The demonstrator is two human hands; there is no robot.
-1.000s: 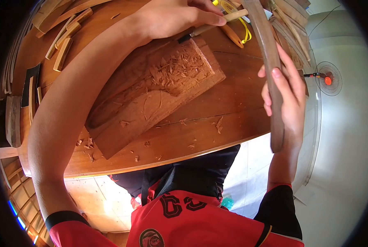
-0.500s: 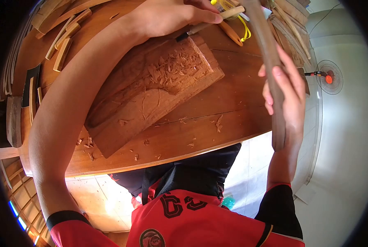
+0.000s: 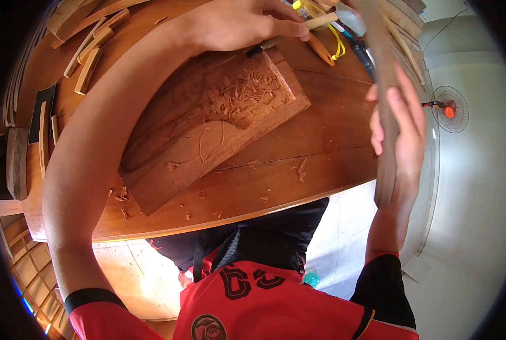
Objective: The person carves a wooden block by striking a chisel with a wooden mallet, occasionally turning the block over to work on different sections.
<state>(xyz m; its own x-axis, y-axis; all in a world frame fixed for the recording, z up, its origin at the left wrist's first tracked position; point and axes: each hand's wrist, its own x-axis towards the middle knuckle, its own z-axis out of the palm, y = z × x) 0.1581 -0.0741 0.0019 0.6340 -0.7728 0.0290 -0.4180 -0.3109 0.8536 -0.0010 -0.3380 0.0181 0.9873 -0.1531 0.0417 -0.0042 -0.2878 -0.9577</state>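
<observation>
My left hand (image 3: 255,25) is closed round a chisel (image 3: 319,21) with a pale wooden handle. The chisel lies at a low slant over the far edge of a reddish wooden board (image 3: 190,153), its dark blade partly hidden by my hand. A hollow is carved in the board, and curled shavings (image 3: 247,90) lie in it. My right hand (image 3: 404,116) grips a long brown wooden stick (image 3: 386,113), raised to the right of the board. Its upper end stands apart from the chisel's handle end.
Wood strips (image 3: 87,71) lie at the table's left, near a dark sheet (image 3: 41,113). Behind the chisel are a tool with an orange-brown handle (image 3: 321,51), a yellow cord (image 3: 339,48) and a dark blue tool (image 3: 361,54). Stacked wood and a fan (image 3: 450,109) are at right.
The stick in my right hand has swung rightward, away from the chisel's handle end, uncovering the dark blue tool behind it. My left hand and the chisel have hardly moved.
</observation>
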